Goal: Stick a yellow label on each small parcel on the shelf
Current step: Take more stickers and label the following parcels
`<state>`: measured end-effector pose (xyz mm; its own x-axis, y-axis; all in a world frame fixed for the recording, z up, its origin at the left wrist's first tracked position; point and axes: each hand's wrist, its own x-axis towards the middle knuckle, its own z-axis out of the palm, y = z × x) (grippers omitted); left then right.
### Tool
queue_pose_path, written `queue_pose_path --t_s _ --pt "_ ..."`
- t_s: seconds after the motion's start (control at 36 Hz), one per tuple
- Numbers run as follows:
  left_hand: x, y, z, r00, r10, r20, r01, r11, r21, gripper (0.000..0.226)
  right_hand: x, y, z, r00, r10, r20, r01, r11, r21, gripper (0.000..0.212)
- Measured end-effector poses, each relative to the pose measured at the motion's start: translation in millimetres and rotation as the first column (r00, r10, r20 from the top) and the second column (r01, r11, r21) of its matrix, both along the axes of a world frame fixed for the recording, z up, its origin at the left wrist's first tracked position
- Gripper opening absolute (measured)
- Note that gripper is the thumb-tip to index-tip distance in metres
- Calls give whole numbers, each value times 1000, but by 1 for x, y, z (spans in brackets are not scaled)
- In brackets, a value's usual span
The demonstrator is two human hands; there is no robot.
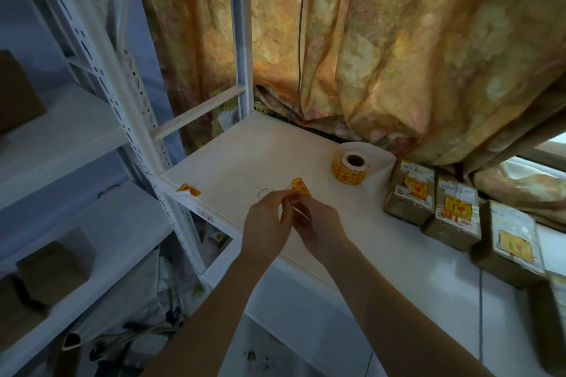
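Note:
Both hands meet over the white shelf (pixel 245 162). My left hand (pixel 268 223) and my right hand (pixel 318 226) pinch a small yellow label (pixel 299 187) with red print and its white backing between the fingertips. A roll of yellow labels (pixel 349 168) stands on the shelf behind the hands, its white backing strip trailing to the right. Three brown parcels lie in a row at the right: the first parcel (pixel 409 196), the second parcel (pixel 454 214) and the third parcel (pixel 508 242). Each carries a yellow label on top.
A loose yellow label (pixel 189 190) sticks to the shelf's left front corner by the white perforated post (pixel 134 119). A floral orange curtain (pixel 382 49) hangs behind the shelf. Brown boxes (pixel 52 266) sit on the white shelves to the left. Cables and clutter lie below.

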<state>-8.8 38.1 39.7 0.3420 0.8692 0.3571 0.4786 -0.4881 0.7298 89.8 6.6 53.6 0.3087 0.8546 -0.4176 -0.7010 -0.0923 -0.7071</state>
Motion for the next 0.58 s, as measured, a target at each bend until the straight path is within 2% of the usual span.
queue_pose_path --t_s 0.22,0.39,0.58 --pt "32 -19 5 999 4 -45 -4 1000 4 24 34 -30 2 979 -8 204 8 1000 -2 20" --pt "55 -38 13 997 15 -74 -16 1000 -15 27 54 -51 0 900 -6 436 32 998 -53 18" --pt "80 -62 17 996 -5 -94 2 999 -38 24 78 -79 2 834 -25 551 90 992 -91 15"
